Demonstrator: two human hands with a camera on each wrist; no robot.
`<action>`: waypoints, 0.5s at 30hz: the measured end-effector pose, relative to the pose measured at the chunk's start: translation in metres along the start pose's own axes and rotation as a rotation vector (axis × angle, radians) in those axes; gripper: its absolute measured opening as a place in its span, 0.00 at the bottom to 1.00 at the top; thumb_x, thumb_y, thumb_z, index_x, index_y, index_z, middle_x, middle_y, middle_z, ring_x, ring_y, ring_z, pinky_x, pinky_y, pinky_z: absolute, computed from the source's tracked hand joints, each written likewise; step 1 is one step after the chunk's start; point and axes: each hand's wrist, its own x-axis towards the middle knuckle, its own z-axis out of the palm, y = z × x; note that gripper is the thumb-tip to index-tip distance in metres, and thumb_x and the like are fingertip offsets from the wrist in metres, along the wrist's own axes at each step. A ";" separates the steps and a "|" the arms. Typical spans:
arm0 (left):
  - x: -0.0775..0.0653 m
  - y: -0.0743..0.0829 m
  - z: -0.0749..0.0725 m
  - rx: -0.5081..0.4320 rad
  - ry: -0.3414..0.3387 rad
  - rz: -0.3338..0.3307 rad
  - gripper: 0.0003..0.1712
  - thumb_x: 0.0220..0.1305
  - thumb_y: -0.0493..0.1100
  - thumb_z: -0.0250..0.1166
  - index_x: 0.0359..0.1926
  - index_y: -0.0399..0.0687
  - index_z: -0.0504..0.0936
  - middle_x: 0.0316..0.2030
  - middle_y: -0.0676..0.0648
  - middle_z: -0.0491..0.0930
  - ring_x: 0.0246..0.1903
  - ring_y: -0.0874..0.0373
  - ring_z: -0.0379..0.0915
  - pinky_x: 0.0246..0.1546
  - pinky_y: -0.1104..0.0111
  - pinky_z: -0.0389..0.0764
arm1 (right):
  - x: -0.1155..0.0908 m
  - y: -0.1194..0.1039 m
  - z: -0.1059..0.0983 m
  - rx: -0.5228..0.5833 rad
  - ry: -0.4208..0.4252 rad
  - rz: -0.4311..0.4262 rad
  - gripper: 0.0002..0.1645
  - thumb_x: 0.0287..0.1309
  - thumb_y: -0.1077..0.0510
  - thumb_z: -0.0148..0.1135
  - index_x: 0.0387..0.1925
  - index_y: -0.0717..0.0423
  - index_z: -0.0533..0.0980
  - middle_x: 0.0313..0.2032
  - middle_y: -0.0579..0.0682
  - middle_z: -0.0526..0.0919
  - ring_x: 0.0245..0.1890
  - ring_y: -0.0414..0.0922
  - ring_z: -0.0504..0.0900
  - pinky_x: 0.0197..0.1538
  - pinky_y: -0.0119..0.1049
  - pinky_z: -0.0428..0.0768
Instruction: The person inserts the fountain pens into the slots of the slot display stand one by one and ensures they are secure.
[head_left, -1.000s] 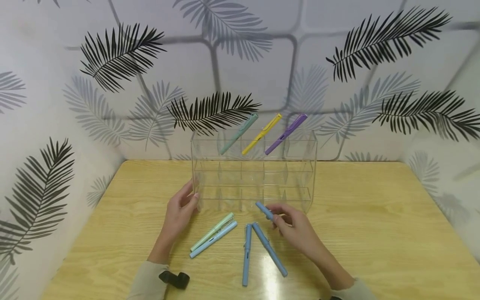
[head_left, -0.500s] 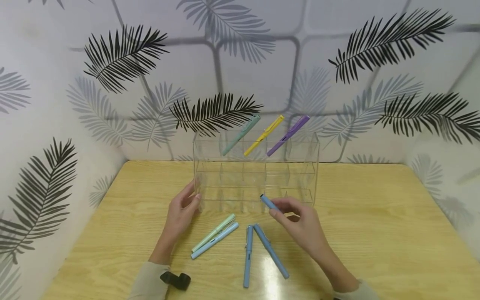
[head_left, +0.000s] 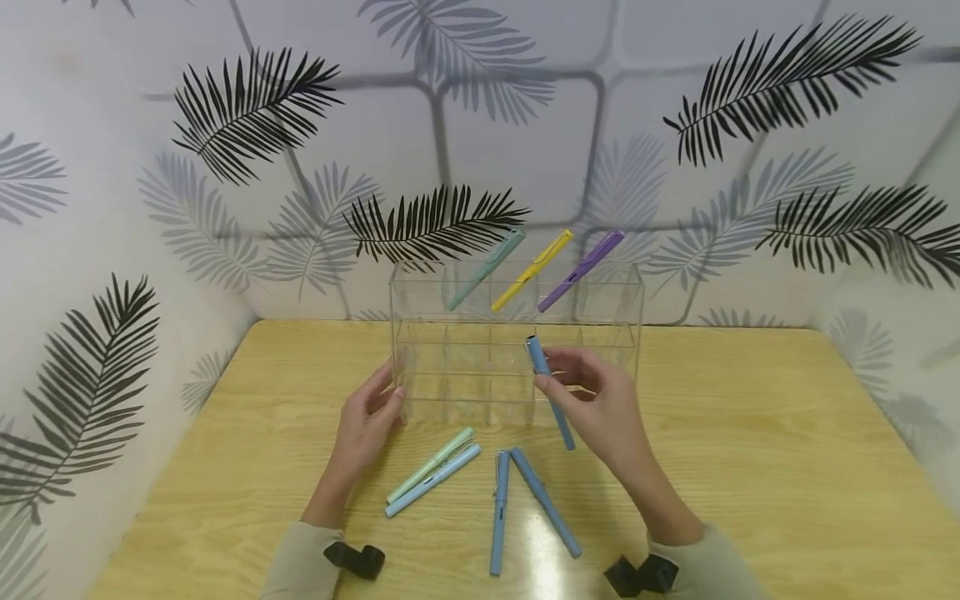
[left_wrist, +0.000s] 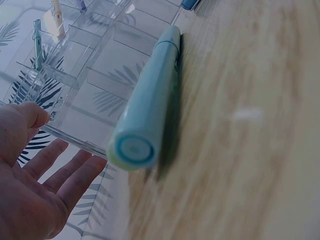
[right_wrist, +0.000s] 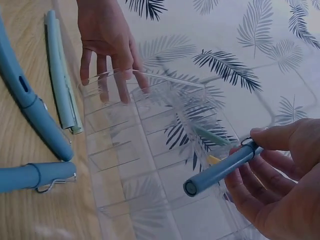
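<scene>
My right hand (head_left: pixel 600 400) pinches a blue pen (head_left: pixel 560 422) between thumb and fingers, in front of the clear tiered pen stand (head_left: pixel 468 400). In the head view the pen leans, its clip end up and its other end down towards the table. The right wrist view shows the pen (right_wrist: pixel 215 176) across my fingers. My left hand (head_left: pixel 369 421) holds the stand's left side, thumb at the front edge. A teal pen (head_left: pixel 480 275), a yellow pen (head_left: pixel 525 279) and a purple pen (head_left: pixel 573 279) stand slanted in the top tier.
On the wooden table (head_left: pixel 750 433), a light green pen (head_left: pixel 427 467) and a light blue pen (head_left: pixel 435 482) lie side by side. Two more blue pens lie nearer the front, one straight (head_left: pixel 498 517) and one slanted (head_left: pixel 547 504). A leaf-patterned wall (head_left: pixel 510 167) rises behind the stand.
My right hand has lifted the blue pen up towards the stand and turned it more upright. My left hand stays at the stand's left side.
</scene>
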 end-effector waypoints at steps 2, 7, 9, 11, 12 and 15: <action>0.000 0.000 0.000 -0.001 -0.003 -0.001 0.29 0.77 0.37 0.59 0.76 0.46 0.67 0.71 0.37 0.69 0.62 0.35 0.74 0.39 0.59 0.88 | 0.006 -0.003 0.001 0.015 0.002 -0.024 0.22 0.63 0.63 0.71 0.58 0.56 0.80 0.42 0.53 0.89 0.39 0.48 0.89 0.37 0.34 0.87; -0.001 0.000 0.001 0.002 -0.004 0.000 0.29 0.77 0.36 0.58 0.76 0.44 0.67 0.70 0.37 0.70 0.60 0.35 0.76 0.36 0.62 0.87 | 0.020 -0.010 0.002 0.022 0.000 -0.080 0.27 0.69 0.64 0.65 0.68 0.53 0.75 0.43 0.57 0.89 0.43 0.56 0.88 0.40 0.35 0.87; -0.001 0.001 0.001 0.003 -0.004 -0.002 0.29 0.77 0.36 0.58 0.76 0.44 0.67 0.70 0.37 0.70 0.59 0.36 0.76 0.35 0.63 0.87 | 0.024 -0.012 0.002 0.001 0.005 -0.094 0.28 0.70 0.63 0.64 0.69 0.50 0.74 0.43 0.56 0.89 0.43 0.55 0.88 0.39 0.34 0.87; -0.001 0.001 0.001 0.003 -0.005 -0.006 0.30 0.77 0.37 0.59 0.76 0.44 0.67 0.71 0.38 0.70 0.60 0.36 0.76 0.36 0.63 0.87 | 0.029 -0.014 0.001 -0.002 0.008 -0.104 0.29 0.70 0.64 0.63 0.70 0.49 0.73 0.44 0.57 0.88 0.42 0.56 0.88 0.37 0.35 0.87; -0.001 0.001 0.001 0.004 -0.006 -0.006 0.30 0.77 0.37 0.59 0.76 0.44 0.67 0.71 0.38 0.70 0.61 0.36 0.76 0.36 0.63 0.87 | 0.031 -0.015 0.000 0.003 0.008 -0.104 0.29 0.70 0.64 0.63 0.70 0.49 0.72 0.44 0.57 0.88 0.42 0.56 0.87 0.37 0.37 0.88; 0.000 0.002 0.001 0.004 -0.007 -0.005 0.29 0.77 0.37 0.59 0.76 0.45 0.67 0.71 0.37 0.69 0.61 0.36 0.75 0.37 0.62 0.87 | 0.037 -0.019 -0.001 0.050 0.015 -0.101 0.28 0.69 0.65 0.64 0.69 0.50 0.73 0.43 0.60 0.88 0.39 0.52 0.88 0.37 0.42 0.88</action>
